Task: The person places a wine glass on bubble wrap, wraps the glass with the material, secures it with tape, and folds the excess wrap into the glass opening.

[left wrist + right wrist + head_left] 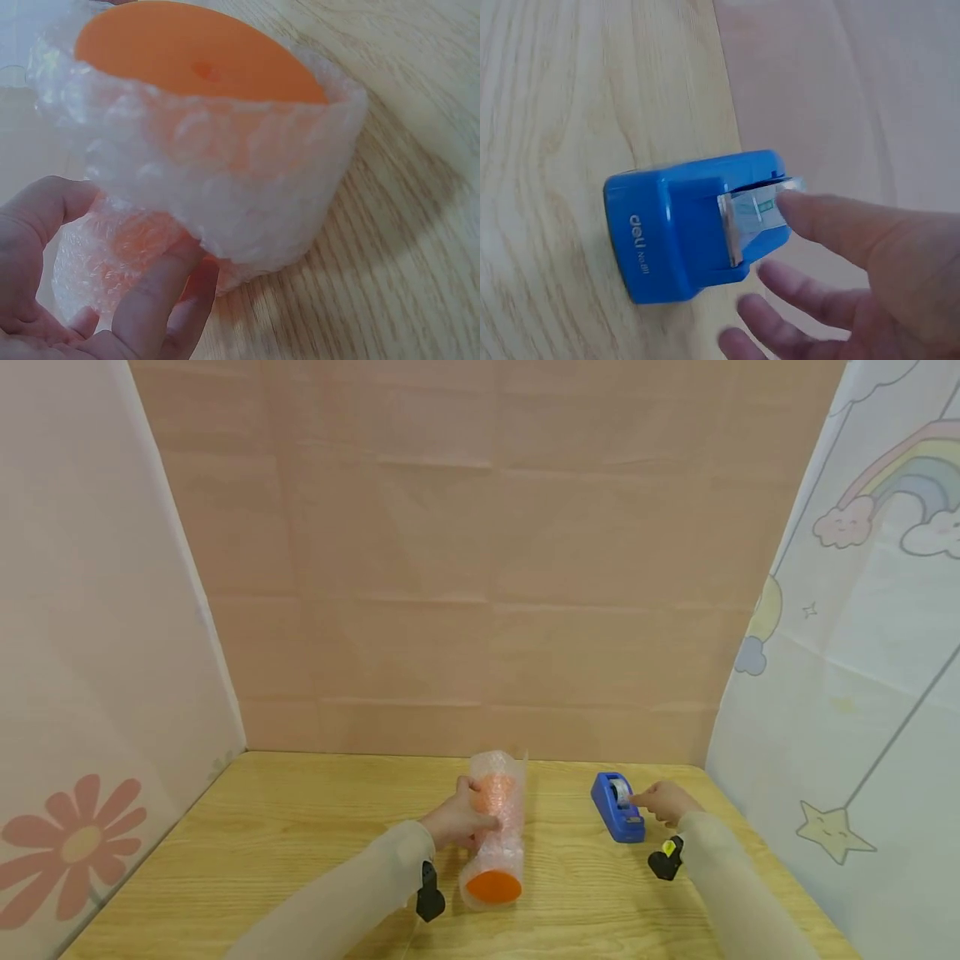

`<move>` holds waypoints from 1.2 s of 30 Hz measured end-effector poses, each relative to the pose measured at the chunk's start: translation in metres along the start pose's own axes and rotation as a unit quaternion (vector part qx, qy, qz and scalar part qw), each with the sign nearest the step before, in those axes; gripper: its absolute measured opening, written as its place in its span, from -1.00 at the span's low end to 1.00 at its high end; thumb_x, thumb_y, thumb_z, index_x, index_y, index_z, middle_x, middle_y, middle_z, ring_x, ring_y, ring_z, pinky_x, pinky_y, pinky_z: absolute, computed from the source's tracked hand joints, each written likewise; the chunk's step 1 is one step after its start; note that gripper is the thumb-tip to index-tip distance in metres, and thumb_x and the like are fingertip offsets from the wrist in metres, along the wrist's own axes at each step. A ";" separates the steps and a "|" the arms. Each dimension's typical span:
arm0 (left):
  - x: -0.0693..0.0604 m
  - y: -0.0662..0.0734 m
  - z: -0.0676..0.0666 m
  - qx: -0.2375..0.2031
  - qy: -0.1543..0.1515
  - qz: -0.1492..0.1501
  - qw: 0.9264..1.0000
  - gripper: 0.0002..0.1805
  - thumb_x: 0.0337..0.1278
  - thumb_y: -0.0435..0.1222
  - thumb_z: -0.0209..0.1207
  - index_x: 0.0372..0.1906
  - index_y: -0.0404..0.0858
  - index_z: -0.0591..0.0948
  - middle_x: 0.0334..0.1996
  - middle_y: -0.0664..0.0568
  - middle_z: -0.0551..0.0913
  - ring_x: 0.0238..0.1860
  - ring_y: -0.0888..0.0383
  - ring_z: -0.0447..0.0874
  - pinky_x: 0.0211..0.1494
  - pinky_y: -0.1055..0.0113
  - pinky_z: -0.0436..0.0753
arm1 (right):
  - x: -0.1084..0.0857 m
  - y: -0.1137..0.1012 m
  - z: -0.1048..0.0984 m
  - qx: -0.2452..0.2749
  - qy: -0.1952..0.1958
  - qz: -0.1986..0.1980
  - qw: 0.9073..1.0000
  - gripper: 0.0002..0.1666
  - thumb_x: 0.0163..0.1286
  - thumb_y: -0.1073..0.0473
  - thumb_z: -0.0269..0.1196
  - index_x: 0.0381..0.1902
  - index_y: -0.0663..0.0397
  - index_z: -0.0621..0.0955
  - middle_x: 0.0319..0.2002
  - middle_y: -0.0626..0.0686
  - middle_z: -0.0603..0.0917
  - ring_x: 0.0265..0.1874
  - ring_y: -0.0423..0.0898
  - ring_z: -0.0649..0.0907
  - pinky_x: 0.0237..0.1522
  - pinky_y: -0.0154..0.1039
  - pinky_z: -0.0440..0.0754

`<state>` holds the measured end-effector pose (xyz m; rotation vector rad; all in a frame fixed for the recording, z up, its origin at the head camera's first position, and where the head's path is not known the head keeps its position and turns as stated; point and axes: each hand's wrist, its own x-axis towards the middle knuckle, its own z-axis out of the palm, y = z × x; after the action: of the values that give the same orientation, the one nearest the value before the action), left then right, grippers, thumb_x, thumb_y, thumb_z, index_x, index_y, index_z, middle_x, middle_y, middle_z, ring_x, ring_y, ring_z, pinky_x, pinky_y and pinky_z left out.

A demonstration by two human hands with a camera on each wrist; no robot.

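Observation:
A bundle of bubble wrap [512, 831] lies lengthwise on the table, rolled round an orange object whose flat oval end [493, 887] faces me. My left hand [456, 817] grips the bundle from its left side, thumb and fingers curled round the wrap in the left wrist view. What the orange object is, the wrap hides. To the right stands a blue tape dispenser [628, 832] with a roll of clear tape [761, 208]. My right hand [665, 802] touches the tape with one extended digit, while its other fingers hang loosely beside the dispenser in the right wrist view.
The wooden table [300, 827] carries the bundle and the dispenser. A creased pinkish-brown sheet [480, 568] rises behind it. Printed pale panels stand left [90, 635] and right [847, 710], the right one close to my right arm.

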<state>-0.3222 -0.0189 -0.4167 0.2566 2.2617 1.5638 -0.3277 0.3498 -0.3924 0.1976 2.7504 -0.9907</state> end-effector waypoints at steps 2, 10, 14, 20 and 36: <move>0.000 0.000 0.000 -0.002 -0.001 0.000 1.000 -0.20 0.04 -0.31 0.35 0.23 -0.20 0.05 -0.22 -0.19 0.43 -0.47 0.07 0.45 -0.49 0.34 0.55 | 0.002 0.006 0.002 -0.005 -0.009 0.005 1.000 -0.54 0.31 -0.02 0.27 -0.13 0.34 0.61 -0.11 0.30 0.63 -0.17 0.15 0.65 -0.17 -0.02 0.64; 0.001 0.001 0.000 -0.006 0.002 -0.002 1.000 -0.18 0.03 -0.33 0.36 0.24 -0.20 0.04 -0.20 -0.19 0.42 -0.53 0.09 0.42 -0.53 0.37 0.53 | 0.003 0.004 0.007 -0.008 0.003 0.010 1.000 -0.75 0.19 0.13 0.37 -0.34 0.25 0.67 -0.33 0.08 0.63 -0.45 -0.10 0.61 -0.42 -0.27 0.61; 0.001 -0.001 0.000 -0.002 0.005 -0.006 1.000 -0.18 0.02 -0.32 0.37 0.23 -0.20 0.05 -0.24 -0.17 0.42 -0.57 0.11 0.37 -0.55 0.39 0.51 | 0.001 -0.001 0.007 -0.005 -0.003 0.007 1.000 -0.80 0.18 0.24 0.36 -0.36 0.31 0.61 -0.40 0.05 0.62 -0.47 -0.11 0.60 -0.37 -0.25 0.66; 0.001 -0.002 -0.002 -0.003 0.003 -0.002 1.000 -0.18 0.02 -0.32 0.36 0.24 -0.20 0.04 -0.26 -0.16 0.43 -0.60 0.12 0.34 -0.56 0.38 0.50 | 0.005 -0.004 0.008 -0.032 -0.004 0.014 0.999 -0.72 0.17 0.28 0.36 -0.29 0.43 0.57 -0.45 0.06 0.58 -0.61 -0.19 0.53 -0.50 -0.36 0.60; -0.001 0.001 0.000 -0.009 0.002 0.001 1.000 -0.18 0.01 -0.33 0.36 0.23 -0.22 0.05 -0.20 -0.19 0.40 -0.49 0.07 0.42 -0.53 0.37 0.52 | -0.002 -0.031 0.013 -0.179 -0.002 0.009 0.984 -0.83 0.23 0.33 0.32 -0.40 0.40 0.59 -0.51 0.09 0.58 -0.62 -0.16 0.54 -0.52 -0.38 0.56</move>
<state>-0.3215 -0.0186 -0.4158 0.2504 2.2513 1.5855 -0.3294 0.3179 -0.3827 0.1608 2.8546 -0.4759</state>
